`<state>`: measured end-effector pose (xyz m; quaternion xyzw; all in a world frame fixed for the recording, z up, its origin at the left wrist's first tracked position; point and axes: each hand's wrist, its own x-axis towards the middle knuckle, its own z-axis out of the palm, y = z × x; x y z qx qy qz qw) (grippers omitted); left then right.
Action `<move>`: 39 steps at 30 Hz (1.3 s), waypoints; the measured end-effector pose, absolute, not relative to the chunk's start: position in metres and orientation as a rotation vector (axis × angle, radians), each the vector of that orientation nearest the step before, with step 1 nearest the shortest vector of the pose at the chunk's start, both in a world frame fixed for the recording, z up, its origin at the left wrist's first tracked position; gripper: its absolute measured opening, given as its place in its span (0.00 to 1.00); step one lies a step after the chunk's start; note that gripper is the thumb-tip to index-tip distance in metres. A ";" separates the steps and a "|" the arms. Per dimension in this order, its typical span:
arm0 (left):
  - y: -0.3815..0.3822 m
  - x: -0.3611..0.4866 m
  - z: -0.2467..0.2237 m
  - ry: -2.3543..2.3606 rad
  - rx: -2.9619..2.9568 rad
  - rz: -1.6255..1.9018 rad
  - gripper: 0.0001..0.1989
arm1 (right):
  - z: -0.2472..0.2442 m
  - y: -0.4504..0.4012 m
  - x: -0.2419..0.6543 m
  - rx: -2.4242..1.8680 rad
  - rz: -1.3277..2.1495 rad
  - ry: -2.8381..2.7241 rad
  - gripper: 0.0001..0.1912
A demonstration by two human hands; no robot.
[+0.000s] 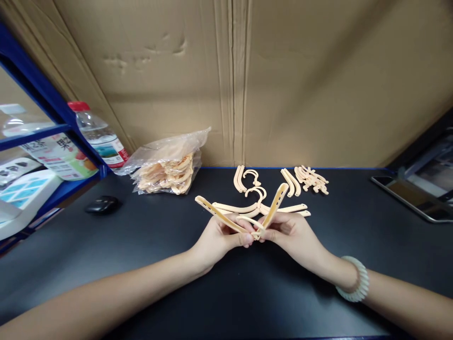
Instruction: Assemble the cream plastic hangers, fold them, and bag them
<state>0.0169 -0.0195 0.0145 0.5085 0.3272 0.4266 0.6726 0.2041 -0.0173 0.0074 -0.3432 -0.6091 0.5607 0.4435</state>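
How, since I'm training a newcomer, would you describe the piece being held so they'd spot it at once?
Over the black table, find where the left hand and right hand meet. Pinched between them is an open, slotted beige V with a curved hook near its base. Unlike the beige pieces lying just behind, it is held by both hands.

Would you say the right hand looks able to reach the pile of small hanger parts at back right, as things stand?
Probably yes, once free: the right hand holds the V-shaped hanger, and only low-lying hanger arms seem to sit between it and the pile.
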 end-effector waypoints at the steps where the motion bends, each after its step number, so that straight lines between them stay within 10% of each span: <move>1: -0.020 0.017 0.014 0.743 1.145 0.971 0.05 | 0.007 -0.018 0.203 -0.853 1.357 -1.518 0.05; 24: -0.021 0.021 0.014 0.877 0.980 1.106 0.11 | 0.024 -0.009 0.213 -0.848 1.282 -1.538 0.09; 39: 0.014 -0.021 0.037 0.916 1.012 0.907 0.12 | 0.060 0.030 0.299 -1.090 0.816 -2.550 0.04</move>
